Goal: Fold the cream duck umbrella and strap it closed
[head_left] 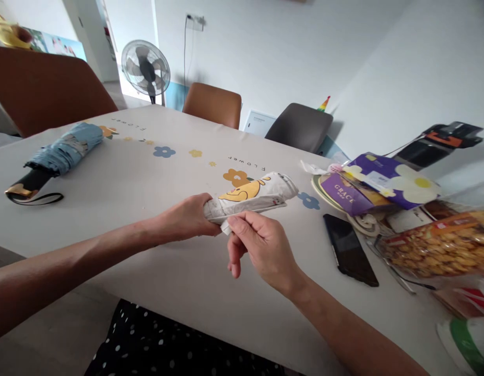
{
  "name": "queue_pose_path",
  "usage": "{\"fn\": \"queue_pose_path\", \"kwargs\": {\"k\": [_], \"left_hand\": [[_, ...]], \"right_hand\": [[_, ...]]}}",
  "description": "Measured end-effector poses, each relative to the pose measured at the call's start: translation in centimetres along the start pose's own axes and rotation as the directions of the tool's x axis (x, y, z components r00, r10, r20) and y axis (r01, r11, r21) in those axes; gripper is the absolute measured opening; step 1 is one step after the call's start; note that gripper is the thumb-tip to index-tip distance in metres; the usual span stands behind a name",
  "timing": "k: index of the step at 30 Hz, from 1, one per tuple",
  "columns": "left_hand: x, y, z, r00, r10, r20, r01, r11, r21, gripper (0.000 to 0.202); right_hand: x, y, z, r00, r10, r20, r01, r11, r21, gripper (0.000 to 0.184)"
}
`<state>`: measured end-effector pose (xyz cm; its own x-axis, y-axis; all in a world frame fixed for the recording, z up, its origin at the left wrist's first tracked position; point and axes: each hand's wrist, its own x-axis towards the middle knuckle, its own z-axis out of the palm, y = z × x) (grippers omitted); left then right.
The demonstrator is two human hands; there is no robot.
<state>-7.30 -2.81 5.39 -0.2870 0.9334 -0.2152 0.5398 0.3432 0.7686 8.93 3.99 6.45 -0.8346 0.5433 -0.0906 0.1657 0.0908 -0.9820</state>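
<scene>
White umbrella [253, 197] held over counter [148, 183]

Right hand [265, 248] pinches its tab [226, 227] between thumb and forefinger; left hand [189, 215] is wrapped around its left end. Phone [350, 250] lies to the right, blue umbrella [67, 149] farther off, left. Fan [146, 69] stands beyond the counter.

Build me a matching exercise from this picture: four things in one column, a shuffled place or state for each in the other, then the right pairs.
Column one
1. White folded umbrella
2. Blue folded umbrella
3. Phone
4. Fan

Column two
A. Lying on the right side of the table, screen dark
B. Gripped by the left hand, pinched at its edge by the right hand
C. Standing beyond the table
D. Lying on the left side of the table

Right pairs: 1-B, 2-D, 3-A, 4-C
</scene>
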Motion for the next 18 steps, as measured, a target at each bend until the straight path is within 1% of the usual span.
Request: {"fn": "queue_pose_path", "kwargs": {"k": [2, 7, 11, 15, 18], "left_hand": [[0.1, 0.0, 0.2, 0.999, 0.011, -0.047, -0.008, 0.998, 0.068, 0.035], [0.1, 0.4, 0.7, 0.997, 0.022, -0.072, -0.008, 0.980, 0.198, 0.044], [-0.3, 1.0, 1.0, 0.993, 0.040, -0.108, -0.001, 0.942, 0.334, 0.051], [-0.6, 1.2, 1.3, 0.984, 0.095, -0.153, -0.015, 0.890, 0.455, 0.048], [-0.5, 1.0, 1.4, 0.980, 0.116, -0.162, -0.030, 0.889, 0.457, 0.048]], "right_hand": [[0.3, 0.1, 0.2, 1.000, 0.012, -0.008, -0.012, 0.999, 0.049, 0.028], [0.6, 0.5, 0.3, 1.000, 0.024, 0.013, -0.026, 0.987, 0.160, 0.028], [0.8, 0.7, 0.4, 0.999, 0.039, -0.028, -0.030, 0.966, 0.256, 0.032], [0.9, 0.8, 0.6, 0.994, 0.080, -0.069, -0.054, 0.945, 0.322, 0.030], [1.0, 0.8, 0.6, 0.993, 0.103, -0.051, -0.078, 0.929, 0.361, 0.029]]}}
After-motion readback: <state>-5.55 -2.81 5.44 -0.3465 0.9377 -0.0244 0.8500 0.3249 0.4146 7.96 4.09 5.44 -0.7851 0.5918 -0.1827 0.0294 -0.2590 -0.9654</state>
